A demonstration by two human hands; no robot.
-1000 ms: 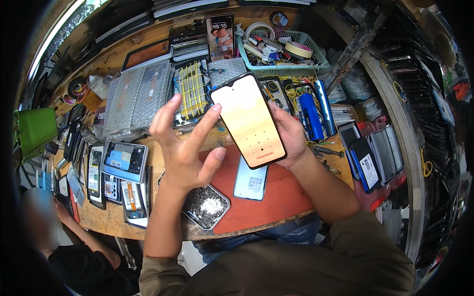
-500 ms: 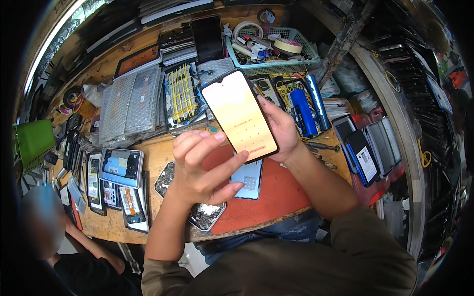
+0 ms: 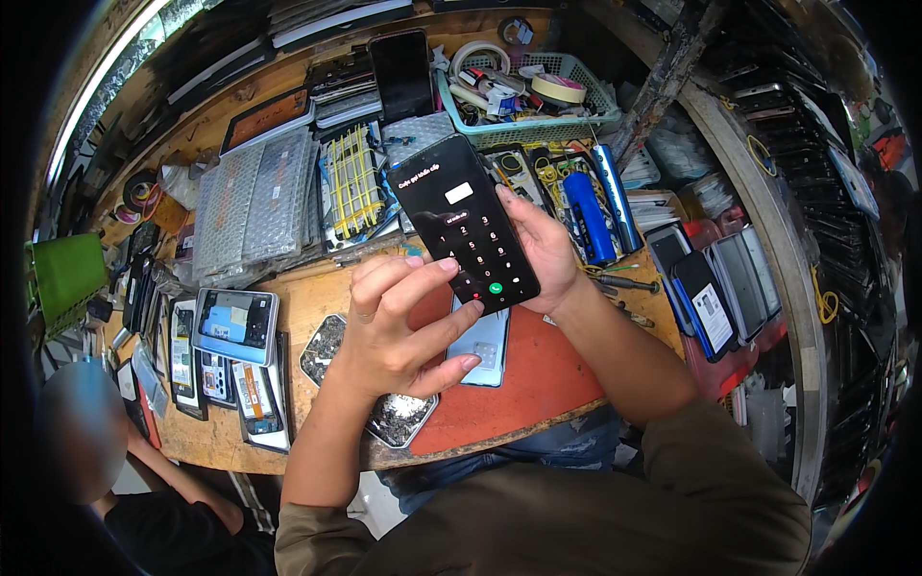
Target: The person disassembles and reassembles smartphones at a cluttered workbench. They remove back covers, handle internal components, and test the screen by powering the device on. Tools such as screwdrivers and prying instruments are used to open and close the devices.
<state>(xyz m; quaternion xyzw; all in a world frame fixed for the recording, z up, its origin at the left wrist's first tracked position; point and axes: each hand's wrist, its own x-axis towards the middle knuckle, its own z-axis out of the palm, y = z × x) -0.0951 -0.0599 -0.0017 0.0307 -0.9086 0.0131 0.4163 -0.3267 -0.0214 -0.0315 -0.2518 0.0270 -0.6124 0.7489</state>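
Observation:
My right hand grips a smartphone along its right edge, thumb on the side and the other fingers behind it. The phone's dark screen shows a keypad with a round green call button. My left hand holds nothing; its fingers are spread over the lower left of the screen, with fingertips at or just above the glass. Below the phone a light blue phone back cover lies on the red mat, partly hidden by my left hand and the phone.
Two metal trays of small screws sit by my left forearm. Opened phones lie at left, bubble-wrapped panels behind them. A teal basket of tapes stands at the back. Blue cylinders and phone covers are at right. Another person sits lower left.
The phone's screen has gone from a bright cream pattern-lock page to a dark dialling keypad. A left fingertip has shifted slightly right, over the screen. The right hand's grip looks the same.

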